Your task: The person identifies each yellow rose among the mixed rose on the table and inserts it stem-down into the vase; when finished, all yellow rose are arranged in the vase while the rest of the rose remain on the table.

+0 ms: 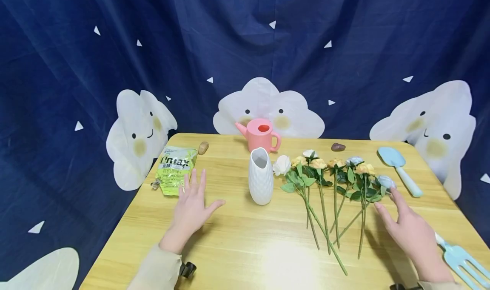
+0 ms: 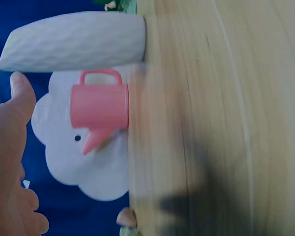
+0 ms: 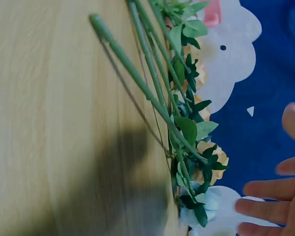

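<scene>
Surface: light wooden table (image 1: 245,256).
Backdrop: navy cloth (image 1: 245,47), cloud faces.
Left hand (image 1: 193,207): spread flat near white vase (image 1: 260,176).
Right hand (image 1: 411,232): fingers spread beside flower stems (image 1: 337,188), mid-table right.

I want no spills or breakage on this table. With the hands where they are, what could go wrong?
The white vase stands upright, tall and narrow, just right of the open left hand; a sideways sweep might tip it. The open right hand hovers by the loose flower stems; brushing them could scatter them. The blue garden fork lies at the table's edge and might slide off.
</scene>
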`<action>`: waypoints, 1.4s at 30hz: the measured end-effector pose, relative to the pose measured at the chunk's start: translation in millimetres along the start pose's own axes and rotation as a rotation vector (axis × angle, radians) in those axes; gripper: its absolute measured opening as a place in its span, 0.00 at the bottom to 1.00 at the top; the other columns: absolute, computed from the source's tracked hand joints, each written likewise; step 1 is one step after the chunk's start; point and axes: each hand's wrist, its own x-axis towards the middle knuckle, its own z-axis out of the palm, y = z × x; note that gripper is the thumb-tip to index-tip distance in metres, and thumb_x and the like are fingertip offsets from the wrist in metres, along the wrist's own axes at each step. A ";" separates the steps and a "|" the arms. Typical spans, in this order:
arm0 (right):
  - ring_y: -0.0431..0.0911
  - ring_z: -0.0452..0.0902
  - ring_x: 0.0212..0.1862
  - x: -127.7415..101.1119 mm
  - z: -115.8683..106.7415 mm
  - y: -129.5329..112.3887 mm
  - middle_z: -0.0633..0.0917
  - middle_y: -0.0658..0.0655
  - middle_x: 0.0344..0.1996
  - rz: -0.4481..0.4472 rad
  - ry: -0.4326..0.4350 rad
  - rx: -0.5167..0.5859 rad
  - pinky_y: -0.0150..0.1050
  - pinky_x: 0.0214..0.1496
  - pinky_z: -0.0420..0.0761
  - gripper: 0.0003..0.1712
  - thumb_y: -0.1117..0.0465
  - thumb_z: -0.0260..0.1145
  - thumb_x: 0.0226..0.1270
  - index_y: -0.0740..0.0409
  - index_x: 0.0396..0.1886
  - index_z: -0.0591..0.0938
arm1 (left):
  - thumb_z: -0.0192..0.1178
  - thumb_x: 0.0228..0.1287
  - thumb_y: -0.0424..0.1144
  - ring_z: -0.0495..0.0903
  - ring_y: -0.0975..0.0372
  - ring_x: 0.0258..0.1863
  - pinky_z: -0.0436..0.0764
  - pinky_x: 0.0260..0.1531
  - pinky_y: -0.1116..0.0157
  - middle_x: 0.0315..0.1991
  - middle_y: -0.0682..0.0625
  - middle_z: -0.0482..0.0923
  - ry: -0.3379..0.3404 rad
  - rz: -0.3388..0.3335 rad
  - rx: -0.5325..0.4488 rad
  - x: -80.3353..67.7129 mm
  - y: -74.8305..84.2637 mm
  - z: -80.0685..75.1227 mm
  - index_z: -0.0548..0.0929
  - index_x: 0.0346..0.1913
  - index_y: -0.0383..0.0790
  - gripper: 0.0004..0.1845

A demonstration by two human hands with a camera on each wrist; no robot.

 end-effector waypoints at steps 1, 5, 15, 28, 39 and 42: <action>0.76 0.69 0.45 0.8 -0.1 0.3 0.71 0.77 0.54 0.021 -0.014 0.033 0.67 0.38 0.69 0.40 0.45 0.52 0.70 0.64 0.71 0.53 | 0.53 0.53 0.71 0.32 0.44 0.70 0.44 0.63 0.40 0.72 0.37 0.35 0.001 -0.008 -0.036 1.5 2.8 2.6 0.39 0.74 0.42 0.56; 0.68 0.76 0.42 4.9 4.9 2.5 0.77 0.75 0.48 0.051 -0.027 0.169 0.56 0.38 0.76 0.32 0.49 0.54 0.70 0.72 0.61 0.67 | 0.56 0.55 0.66 0.35 0.49 0.71 0.48 0.66 0.46 0.73 0.41 0.35 -0.023 -0.048 -0.238 6.1 15.4 15.7 0.39 0.73 0.37 0.56; 0.42 0.82 0.30 18.7 28.8 15.6 0.85 0.53 0.33 0.290 -0.145 0.698 0.38 0.31 0.83 0.33 0.52 0.60 0.67 0.77 0.58 0.66 | 0.67 0.54 0.47 0.57 0.49 0.67 0.58 0.64 0.56 0.70 0.41 0.52 -0.153 -0.068 -0.968 21.9 43.9 53.3 0.48 0.73 0.40 0.50; 0.45 0.79 0.27 21.5 41.4 11.2 0.81 0.52 0.29 0.450 -0.260 0.762 0.39 0.32 0.83 0.32 0.59 0.62 0.65 0.78 0.58 0.63 | 0.67 0.49 0.23 0.66 0.45 0.60 0.66 0.60 0.53 0.61 0.32 0.65 -0.189 -0.169 -1.412 33.5 75.0 73.8 0.53 0.69 0.31 0.46; 0.45 0.78 0.24 23.7 40.4 8.5 0.79 0.52 0.24 0.520 -0.298 0.807 0.40 0.29 0.83 0.18 0.64 0.63 0.62 0.74 0.45 0.70 | 0.71 0.45 0.25 0.68 0.51 0.58 0.65 0.60 0.55 0.58 0.39 0.69 -0.094 -0.109 -1.326 32.8 87.2 84.9 0.60 0.67 0.36 0.44; 0.45 0.78 0.24 23.0 40.0 8.6 0.79 0.53 0.24 0.533 -0.316 0.811 0.39 0.29 0.83 0.16 0.65 0.63 0.62 0.73 0.42 0.72 | 0.71 0.44 0.26 0.69 0.53 0.58 0.66 0.60 0.56 0.58 0.41 0.70 -0.084 -0.120 -1.338 33.0 87.3 87.6 0.62 0.66 0.38 0.44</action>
